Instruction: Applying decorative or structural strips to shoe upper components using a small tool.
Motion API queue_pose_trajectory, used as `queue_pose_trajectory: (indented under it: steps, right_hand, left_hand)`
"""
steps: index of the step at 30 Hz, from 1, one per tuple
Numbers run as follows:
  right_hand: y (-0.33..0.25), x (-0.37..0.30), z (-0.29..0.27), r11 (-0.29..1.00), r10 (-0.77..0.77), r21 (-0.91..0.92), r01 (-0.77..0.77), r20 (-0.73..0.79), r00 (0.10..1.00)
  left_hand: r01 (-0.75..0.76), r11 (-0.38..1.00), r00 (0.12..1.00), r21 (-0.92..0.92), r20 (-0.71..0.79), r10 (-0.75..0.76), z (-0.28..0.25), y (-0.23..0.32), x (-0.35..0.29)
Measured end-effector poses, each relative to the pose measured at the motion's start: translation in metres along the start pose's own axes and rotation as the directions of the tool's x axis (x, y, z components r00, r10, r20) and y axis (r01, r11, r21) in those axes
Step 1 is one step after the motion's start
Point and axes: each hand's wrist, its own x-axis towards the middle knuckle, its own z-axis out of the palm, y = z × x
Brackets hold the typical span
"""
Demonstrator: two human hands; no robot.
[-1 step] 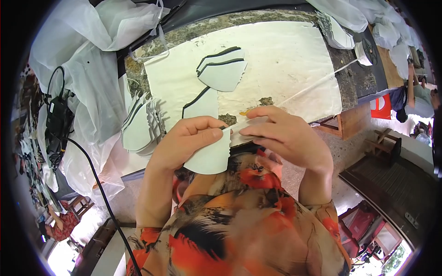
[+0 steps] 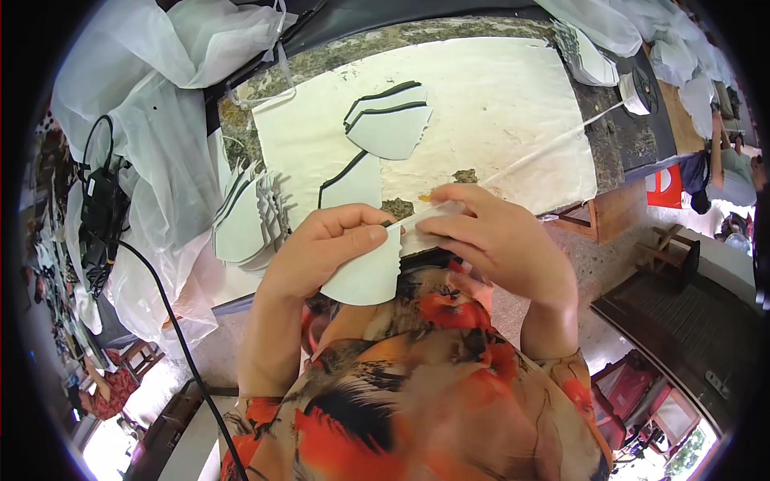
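Though only our right hand point(image 2: 501, 236) seems slightly shifted (the work stands much as it was), the head view shows our left hand point(image 2: 333, 240) pinching the white panel point(image 2: 365, 272), overhanging the near edge of the pale sheet point(image 2: 505, 96). Our right fingers curl about the white strip point(image 2: 421, 216); how tightly, we cannot tell. Room spreads right of the black-edged pieces point(image 2: 389, 130).

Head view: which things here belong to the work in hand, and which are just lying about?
Apparently part of the work:
white piece in the left hand
white tape from the spool to the right hand
dark-edged pieces on the pale sheet
stacked pieces at left

Apparently just lying about:
plastic sheeting
black device
long black cord
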Motion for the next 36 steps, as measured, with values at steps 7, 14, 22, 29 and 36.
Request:
queue_pose_trajectory:
  steps: [7, 14, 22, 29, 36]
  right_hand:
    - [-0.012, 0.011, 0.017, 0.968, 0.211, -0.121, -0.221, -0.089, 0.973]
    - [-0.002, 0.016, 0.015, 0.975, 0.221, 0.022, -0.22, -0.037, 0.975]
    - [-0.008, 0.022, 0.018, 0.818, 0.424, 0.422, -0.39, 0.015, 0.906]
    - [0.0, 0.022, 0.026, 0.707, 0.435, 0.607, -0.364, 0.034, 0.9]
    - [-0.001, 0.025, 0.018, 0.687, 0.531, 0.609, -0.396, -0.049, 0.846]
  left_hand:
    - [-0.089, 0.995, 0.994, -0.053, -0.069, 0.085, 0.006, -0.01, -0.007]
    - [-0.178, 0.983, 0.978, -0.035, -0.114, 0.173, 0.015, -0.023, -0.004]
    - [-0.261, 0.963, 0.943, 0.066, -0.199, 0.269, 0.028, -0.031, 0.001]
    - [-0.231, 0.967, 0.929, 0.106, -0.273, 0.252, 0.028, -0.031, -0.001]
    - [-0.201, 0.677, 0.68, 0.708, -0.397, 0.617, 0.018, 0.009, -0.06]
